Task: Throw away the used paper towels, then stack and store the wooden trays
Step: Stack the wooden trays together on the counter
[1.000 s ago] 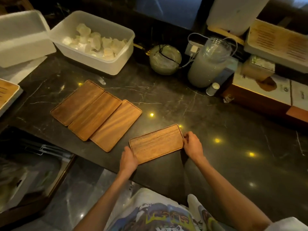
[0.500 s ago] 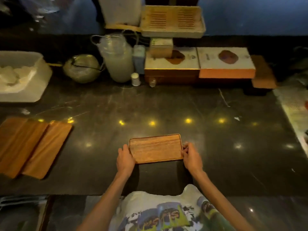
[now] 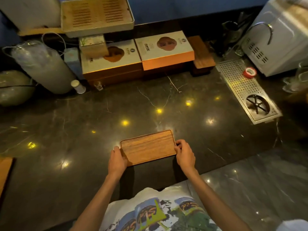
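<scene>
A small wooden tray is held level just above the dark marble counter, near its front edge. My left hand grips the tray's left end. My right hand grips its right end, fingers curled over the rim. A sliver of another wooden tray shows at the far left edge of the view. No paper towels are visible.
Two boxed sets stand at the back with a slatted tea tray above them. A plastic jug and a bowl are at back left. A perforated metal drain tray, red tape roll and white machine sit right.
The view has swung to the right. The three trays and the white tub have slid out of the left side. Both hands keep hold of the small tray, now carried rightward along the counter.
</scene>
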The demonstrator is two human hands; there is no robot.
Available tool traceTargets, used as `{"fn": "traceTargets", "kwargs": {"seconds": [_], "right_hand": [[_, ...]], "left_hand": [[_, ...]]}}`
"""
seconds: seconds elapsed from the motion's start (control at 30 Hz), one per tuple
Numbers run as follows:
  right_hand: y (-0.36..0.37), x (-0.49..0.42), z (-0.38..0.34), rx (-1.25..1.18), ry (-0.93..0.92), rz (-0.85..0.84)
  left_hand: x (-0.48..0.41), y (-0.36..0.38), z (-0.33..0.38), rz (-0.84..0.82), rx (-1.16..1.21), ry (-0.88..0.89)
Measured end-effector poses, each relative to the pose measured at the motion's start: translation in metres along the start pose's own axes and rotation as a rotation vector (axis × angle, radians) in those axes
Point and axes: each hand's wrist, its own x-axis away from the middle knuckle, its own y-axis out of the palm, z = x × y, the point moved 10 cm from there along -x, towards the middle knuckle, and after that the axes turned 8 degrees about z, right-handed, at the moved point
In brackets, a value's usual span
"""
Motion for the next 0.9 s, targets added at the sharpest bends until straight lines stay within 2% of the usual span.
{"fn": "traceTargets", "kwargs": {"seconds": [0.23,0.43,0.5,0.6,0.73,0.83,0.9], "right_hand": [[0.008,-0.004,-0.012,0.052,0.084,-0.027],[0.007,-0.006,-0.034,0.322,0.144,-0.118],[0.006,0.0,-0.05,0.435,0.151,-0.1],[0.02,0.023,-0.093,0.479,0.137,-0.047],[0.082,0.071,-0.189,0.455,-0.089,-0.008],[0.163,0.122,-0.272,0.435,-0.254,-0.146],[0.221,0.159,-0.329,0.45,-0.386,-0.263]], "left_hand": [[-0.005,0.005,-0.012,-0.079,0.067,0.004],[-0.013,0.008,-0.026,-0.237,0.146,-0.015],[-0.016,0.001,-0.041,-0.296,0.166,-0.025],[-0.027,-0.028,-0.081,-0.331,0.161,-0.034],[-0.045,-0.102,-0.172,-0.248,0.258,-0.118],[-0.056,-0.175,-0.257,-0.095,0.404,-0.243],[-0.058,-0.228,-0.315,0.085,0.479,-0.334]]}}
